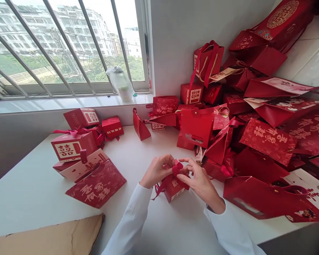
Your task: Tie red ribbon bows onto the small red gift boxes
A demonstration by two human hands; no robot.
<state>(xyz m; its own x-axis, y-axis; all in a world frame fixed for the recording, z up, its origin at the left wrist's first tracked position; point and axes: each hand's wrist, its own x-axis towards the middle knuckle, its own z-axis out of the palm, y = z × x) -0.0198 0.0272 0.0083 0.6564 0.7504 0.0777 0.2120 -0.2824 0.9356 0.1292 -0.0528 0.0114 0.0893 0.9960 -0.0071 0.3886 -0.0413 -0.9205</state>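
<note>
A small red gift box [173,187] with a red ribbon [175,170] on top rests on the white table [37,191] just in front of me. My left hand [156,171] pinches the ribbon from the left side. From the right, my right hand [200,180] grips the ribbon's other end with its fingertips. Both hands sit right above the box, and white sleeves cover my arms.
A large heap of red gift bags and boxes [255,117] fills the right side up to the wall. More red boxes [71,145] and flat red cards [97,184] lie at left. A tan cushion [48,237] sits at the near left. A plastic-wrapped bottle [121,83] stands on the windowsill.
</note>
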